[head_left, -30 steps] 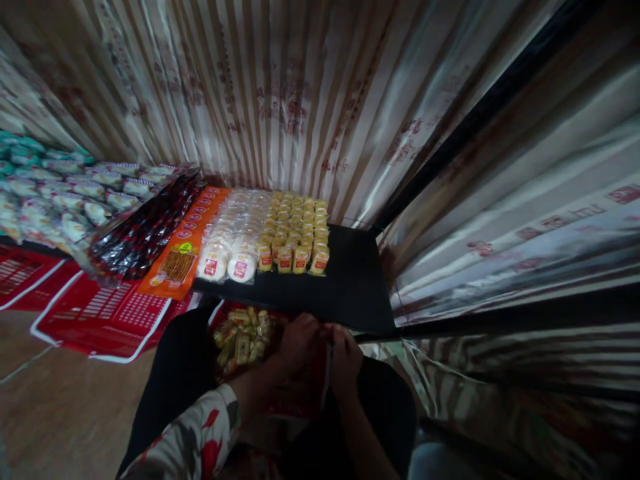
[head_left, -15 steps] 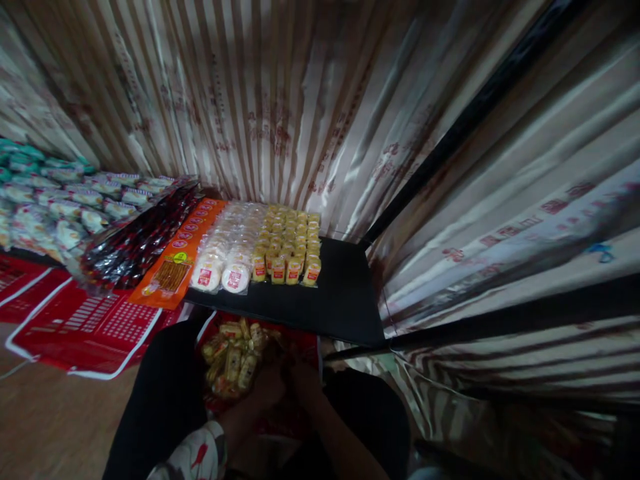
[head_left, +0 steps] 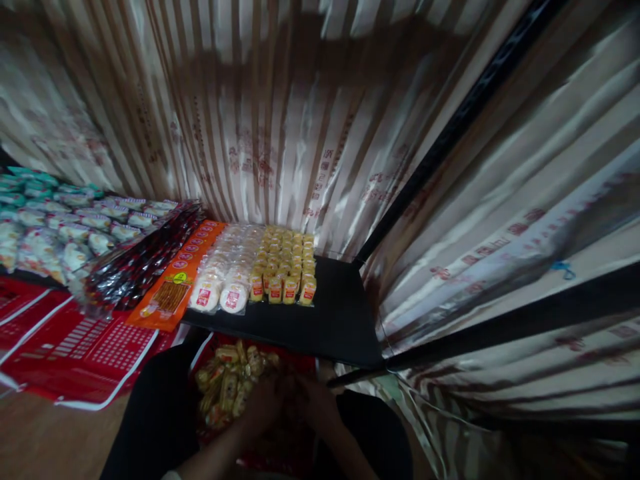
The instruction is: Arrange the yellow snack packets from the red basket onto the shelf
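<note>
Between my knees stands a red bag (head_left: 305,362) holding a heap of small yellow-wrapped snacks (head_left: 227,383). My left hand (head_left: 267,398) reaches into the bag, beside the right part of the heap. Close to it, my right hand (head_left: 314,401) is in the bag too, and the two hands nearly meet. Deep shadow hides the fingers of both, so whether they grip anything does not show. On the black table (head_left: 340,310) above the bag stand rows of small yellow packaged cakes (head_left: 283,267) and, to their left, round white packaged biscuits (head_left: 223,273).
An orange snack packet (head_left: 173,287) and dark glossy packets (head_left: 140,263) lie left on the table. Farther left are rows of white packets (head_left: 75,223) and green ones (head_left: 30,187). Red bags (head_left: 95,347) hang below. Black poles (head_left: 425,180) and a striped plastic sheet (head_left: 280,120) enclose the corner.
The view has tilted up a little, so the table and goods sit lower in the picture. Both hands stay close together inside the bag.
</note>
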Demonstrator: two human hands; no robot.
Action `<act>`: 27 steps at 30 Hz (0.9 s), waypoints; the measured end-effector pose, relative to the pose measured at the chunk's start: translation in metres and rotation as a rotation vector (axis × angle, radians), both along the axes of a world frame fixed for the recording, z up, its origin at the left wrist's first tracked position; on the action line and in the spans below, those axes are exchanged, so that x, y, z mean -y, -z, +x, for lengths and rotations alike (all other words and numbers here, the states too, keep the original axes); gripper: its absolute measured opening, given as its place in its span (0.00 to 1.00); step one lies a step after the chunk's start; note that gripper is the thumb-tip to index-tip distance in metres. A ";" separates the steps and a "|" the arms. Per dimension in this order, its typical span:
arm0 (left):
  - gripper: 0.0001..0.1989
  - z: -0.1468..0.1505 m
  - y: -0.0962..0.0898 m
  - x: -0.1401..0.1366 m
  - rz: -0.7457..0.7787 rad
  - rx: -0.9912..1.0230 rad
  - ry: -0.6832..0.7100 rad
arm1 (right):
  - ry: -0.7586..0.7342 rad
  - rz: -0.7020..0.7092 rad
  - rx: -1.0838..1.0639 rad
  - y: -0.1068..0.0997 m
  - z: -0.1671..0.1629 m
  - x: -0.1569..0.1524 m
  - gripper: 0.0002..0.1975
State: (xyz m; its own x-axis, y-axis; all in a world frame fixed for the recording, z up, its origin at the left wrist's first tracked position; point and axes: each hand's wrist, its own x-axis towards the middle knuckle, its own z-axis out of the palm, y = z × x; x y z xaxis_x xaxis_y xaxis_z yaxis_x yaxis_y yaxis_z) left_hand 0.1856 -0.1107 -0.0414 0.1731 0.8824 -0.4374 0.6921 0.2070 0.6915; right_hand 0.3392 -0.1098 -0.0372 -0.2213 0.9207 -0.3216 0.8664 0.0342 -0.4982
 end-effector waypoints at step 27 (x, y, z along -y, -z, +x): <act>0.21 0.124 -0.107 -0.117 0.284 0.250 -0.194 | 0.623 0.402 -0.567 -0.045 0.073 -0.131 0.26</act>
